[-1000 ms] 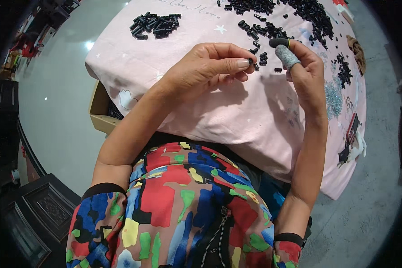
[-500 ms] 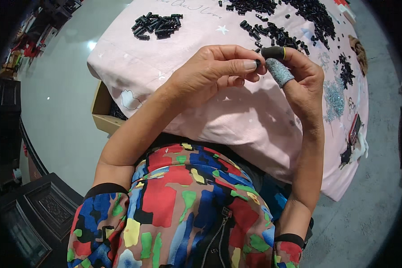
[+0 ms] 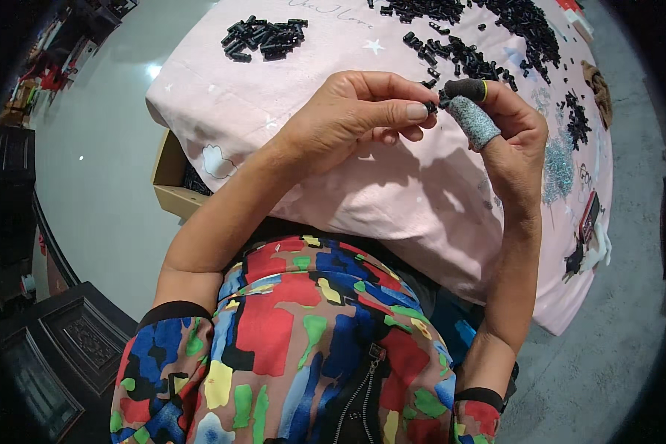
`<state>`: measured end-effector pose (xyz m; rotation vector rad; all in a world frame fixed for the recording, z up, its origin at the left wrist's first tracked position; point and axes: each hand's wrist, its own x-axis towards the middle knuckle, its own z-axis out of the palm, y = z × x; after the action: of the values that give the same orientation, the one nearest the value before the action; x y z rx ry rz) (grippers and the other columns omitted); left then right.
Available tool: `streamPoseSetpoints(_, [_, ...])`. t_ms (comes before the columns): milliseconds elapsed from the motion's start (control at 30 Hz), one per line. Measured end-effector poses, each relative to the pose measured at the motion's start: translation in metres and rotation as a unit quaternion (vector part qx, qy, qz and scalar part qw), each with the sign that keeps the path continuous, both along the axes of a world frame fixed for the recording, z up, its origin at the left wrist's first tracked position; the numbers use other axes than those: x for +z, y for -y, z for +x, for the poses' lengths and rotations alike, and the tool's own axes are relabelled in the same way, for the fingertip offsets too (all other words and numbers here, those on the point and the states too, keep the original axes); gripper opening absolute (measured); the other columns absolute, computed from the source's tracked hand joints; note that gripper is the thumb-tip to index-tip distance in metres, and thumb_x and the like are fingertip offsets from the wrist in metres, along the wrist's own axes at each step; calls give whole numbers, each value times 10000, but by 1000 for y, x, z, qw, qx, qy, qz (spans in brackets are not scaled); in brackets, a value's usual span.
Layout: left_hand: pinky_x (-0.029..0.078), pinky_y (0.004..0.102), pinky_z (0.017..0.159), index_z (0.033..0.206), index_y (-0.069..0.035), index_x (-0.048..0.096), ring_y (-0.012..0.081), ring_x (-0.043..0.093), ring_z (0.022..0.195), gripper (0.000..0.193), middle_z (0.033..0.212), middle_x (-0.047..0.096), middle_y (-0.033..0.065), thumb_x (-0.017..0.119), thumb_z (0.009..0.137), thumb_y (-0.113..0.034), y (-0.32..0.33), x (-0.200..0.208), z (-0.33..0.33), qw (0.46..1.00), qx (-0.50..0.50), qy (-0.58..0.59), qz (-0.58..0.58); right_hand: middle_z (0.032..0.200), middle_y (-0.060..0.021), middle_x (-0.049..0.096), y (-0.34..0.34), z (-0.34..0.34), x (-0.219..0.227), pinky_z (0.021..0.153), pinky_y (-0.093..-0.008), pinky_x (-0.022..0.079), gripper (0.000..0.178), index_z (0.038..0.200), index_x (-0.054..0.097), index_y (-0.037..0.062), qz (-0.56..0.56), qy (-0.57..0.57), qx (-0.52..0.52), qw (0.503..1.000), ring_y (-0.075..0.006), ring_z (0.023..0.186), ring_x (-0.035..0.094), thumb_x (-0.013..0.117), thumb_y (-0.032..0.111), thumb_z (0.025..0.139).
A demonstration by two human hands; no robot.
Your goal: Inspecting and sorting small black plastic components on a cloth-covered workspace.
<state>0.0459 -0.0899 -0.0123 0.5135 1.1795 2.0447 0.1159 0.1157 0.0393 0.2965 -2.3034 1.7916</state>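
Observation:
My left hand (image 3: 348,118) pinches a small black part (image 3: 431,108) between thumb and fingers above the pink cloth (image 3: 333,200). My right hand (image 3: 507,133) meets it from the right, its thumb in a grey finger cot and its forefinger in a black one with a yellow rim, both pressed to the same small part. A heap of small black parts (image 3: 459,55) lies on the cloth just beyond the fingertips. A smaller pile of black parts (image 3: 263,38) sits at the far left of the cloth.
The pink cloth covers a table whose near edge hangs over my lap. A brown cardboard box (image 3: 172,176) stands under the table's left edge. A dark carved cabinet (image 3: 52,355) is at my lower left. More black bits (image 3: 576,118) and a patch of pale small parts (image 3: 559,166) lie at right.
Both hands have drawn together and come slightly nearer to me, with the fingertips now closed on the small black part between them.

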Motion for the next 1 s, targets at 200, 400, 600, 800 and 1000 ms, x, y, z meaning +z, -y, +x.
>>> streamPoseSetpoints(200, [524, 182, 672, 1188, -29, 688, 88, 668, 815, 285, 1009, 744, 92, 725, 921, -118, 3, 3, 0, 1000, 0, -2, -1, 956, -52, 732, 3, 0, -2, 789, -227, 536, 193, 1087, 715, -32, 11, -2, -5, 1000, -85, 861, 662, 677, -26, 898])
streamPoseSetpoints(400, [518, 177, 671, 1176, -26, 694, 83, 667, 812, 275, 994, 745, 86, 729, 917, -109, 2, 2, 1, 999, 13, -29, -12, 903, -26, 729, 6, 1, -3, 743, -214, 531, 173, 1055, 726, -23, 22, -7, -21, 1000, -69, 817, 658, 692, -17, 886])
streamPoseSetpoints(600, [502, 175, 647, 1132, -18, 714, 72, 642, 753, 247, 970, 748, 83, 742, 909, -118, 3, 5, 2, 998, 36, -48, -29, 877, -14, 725, 11, 2, -4, 713, -205, 527, 170, 1037, 732, -18, 25, -13, -44, 999, -57, 797, 653, 695, -20, 871])
streamPoseSetpoints(800, [494, 173, 638, 1115, -16, 722, 62, 626, 737, 230, 945, 748, 81, 741, 909, -116, 3, 4, 3, 997, 41, -49, -38, 849, -1, 717, 15, 2, -6, 702, -200, 527, 165, 1024, 736, -14, 44, -21, -54, 997, -47, 781, 650, 702, -21, 863])
streamPoseSetpoints(1000, [499, 175, 637, 1104, -16, 723, 57, 618, 733, 208, 945, 744, 75, 728, 920, -114, 1, 3, 2, 993, 58, -86, -58, 840, -7, 719, 18, 2, -9, 696, -199, 530, 173, 1027, 739, -17, 41, -21, -64, 997, -51, 769, 654, 704, -18, 858])
